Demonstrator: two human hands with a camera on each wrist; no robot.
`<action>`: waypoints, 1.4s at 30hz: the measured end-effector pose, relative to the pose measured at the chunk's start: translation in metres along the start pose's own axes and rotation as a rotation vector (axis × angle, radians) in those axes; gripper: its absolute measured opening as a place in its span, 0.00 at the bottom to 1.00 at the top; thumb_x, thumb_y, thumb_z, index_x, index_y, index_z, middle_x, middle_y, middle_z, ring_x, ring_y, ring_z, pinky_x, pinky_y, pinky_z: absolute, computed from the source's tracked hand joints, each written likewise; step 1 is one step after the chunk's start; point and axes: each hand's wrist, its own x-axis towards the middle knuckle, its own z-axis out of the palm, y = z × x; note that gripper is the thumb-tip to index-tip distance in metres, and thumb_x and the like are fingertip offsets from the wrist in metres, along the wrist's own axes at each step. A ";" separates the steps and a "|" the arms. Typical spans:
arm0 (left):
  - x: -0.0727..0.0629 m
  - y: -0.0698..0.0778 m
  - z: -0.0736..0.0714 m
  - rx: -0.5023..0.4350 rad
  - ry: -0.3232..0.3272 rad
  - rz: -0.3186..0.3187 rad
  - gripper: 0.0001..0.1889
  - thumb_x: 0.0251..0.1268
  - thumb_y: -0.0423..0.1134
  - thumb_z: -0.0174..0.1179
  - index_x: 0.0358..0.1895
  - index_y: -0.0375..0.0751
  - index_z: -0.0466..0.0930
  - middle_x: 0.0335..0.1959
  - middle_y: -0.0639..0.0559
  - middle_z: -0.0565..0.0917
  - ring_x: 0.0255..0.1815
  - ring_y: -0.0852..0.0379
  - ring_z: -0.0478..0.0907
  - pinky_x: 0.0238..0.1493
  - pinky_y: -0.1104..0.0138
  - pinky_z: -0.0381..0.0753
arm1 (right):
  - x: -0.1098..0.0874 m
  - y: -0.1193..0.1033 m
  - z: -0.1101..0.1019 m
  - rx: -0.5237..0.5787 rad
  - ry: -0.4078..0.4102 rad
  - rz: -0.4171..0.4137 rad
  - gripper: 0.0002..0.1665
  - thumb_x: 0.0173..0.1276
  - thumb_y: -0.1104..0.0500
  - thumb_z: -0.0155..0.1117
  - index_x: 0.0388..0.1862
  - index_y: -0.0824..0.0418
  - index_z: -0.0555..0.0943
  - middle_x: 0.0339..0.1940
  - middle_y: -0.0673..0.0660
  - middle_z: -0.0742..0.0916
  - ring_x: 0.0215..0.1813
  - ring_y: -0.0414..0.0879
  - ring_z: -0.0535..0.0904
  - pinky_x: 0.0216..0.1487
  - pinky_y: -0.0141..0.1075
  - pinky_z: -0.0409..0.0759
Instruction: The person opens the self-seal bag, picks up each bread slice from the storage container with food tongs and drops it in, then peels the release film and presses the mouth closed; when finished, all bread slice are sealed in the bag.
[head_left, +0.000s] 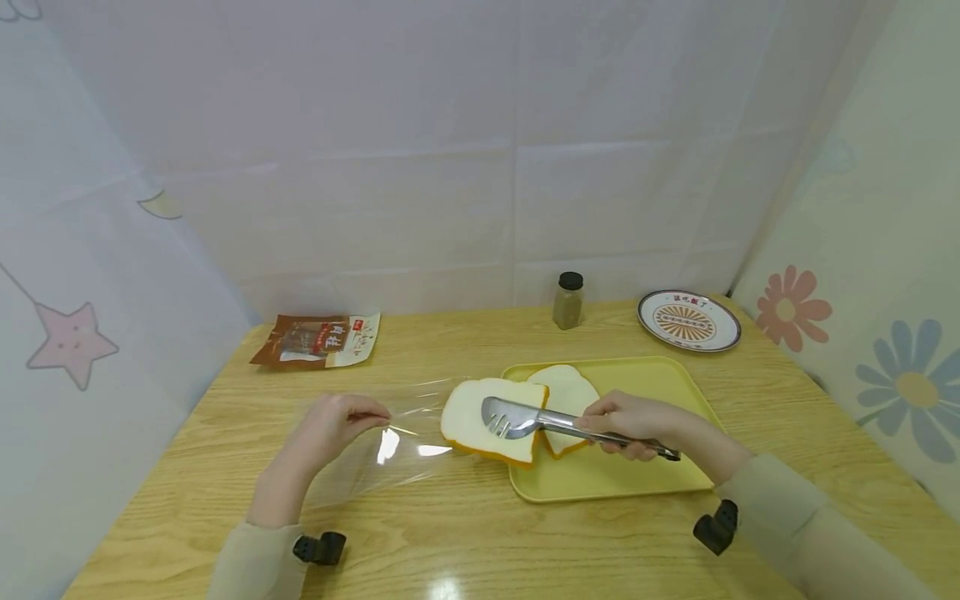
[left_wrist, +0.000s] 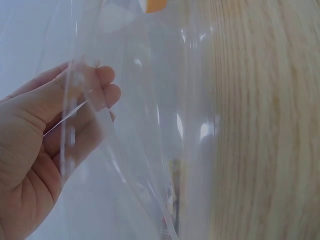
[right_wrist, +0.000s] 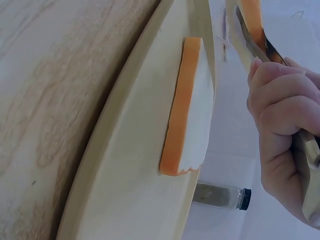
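Note:
My left hand (head_left: 330, 429) pinches the edge of a clear plastic bag (head_left: 352, 483) between thumb and fingertips. In the left wrist view the transparent film hangs over part of that hand (left_wrist: 60, 120). My right hand (head_left: 630, 421) grips metal food tongs (head_left: 558, 422), which clamp a white bread slice (head_left: 467, 407) with an orange-brown crust. This slice is lifted between the tray and the bag, its left end overlapping the bag in the head view. A second bread slice (right_wrist: 195, 115) lies flat on the yellow tray (head_left: 652, 475), partly hidden behind the tongs in the head view.
A brown and white food packet (head_left: 318, 340) lies at the back left of the wooden table (head_left: 480, 550). Behind the tray stand a small black-lidded jar (head_left: 567, 304) and, to the right, a round patterned plate (head_left: 688, 321). Fabric walls border the table.

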 end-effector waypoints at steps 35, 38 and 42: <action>0.002 0.002 0.005 0.003 -0.013 -0.012 0.05 0.55 0.34 0.66 0.35 0.43 0.88 0.33 0.54 0.88 0.34 0.60 0.85 0.35 0.71 0.84 | 0.054 -0.009 -0.010 0.015 -0.136 0.098 0.25 0.72 0.49 0.53 0.38 0.74 0.76 0.13 0.51 0.70 0.09 0.37 0.55 0.09 0.28 0.56; 0.002 0.002 0.005 0.001 -0.015 -0.016 0.05 0.55 0.34 0.66 0.35 0.43 0.88 0.33 0.54 0.88 0.34 0.60 0.85 0.36 0.71 0.84 | 0.058 -0.010 -0.008 0.011 -0.143 0.094 0.25 0.72 0.49 0.53 0.38 0.75 0.76 0.13 0.51 0.70 0.09 0.37 0.54 0.09 0.28 0.57; 0.002 0.002 0.006 0.001 -0.017 -0.015 0.05 0.55 0.34 0.66 0.35 0.44 0.88 0.33 0.54 0.88 0.34 0.60 0.85 0.36 0.71 0.84 | 0.065 -0.010 -0.006 0.015 -0.146 0.092 0.26 0.71 0.49 0.54 0.38 0.75 0.76 0.13 0.51 0.70 0.09 0.37 0.54 0.09 0.28 0.57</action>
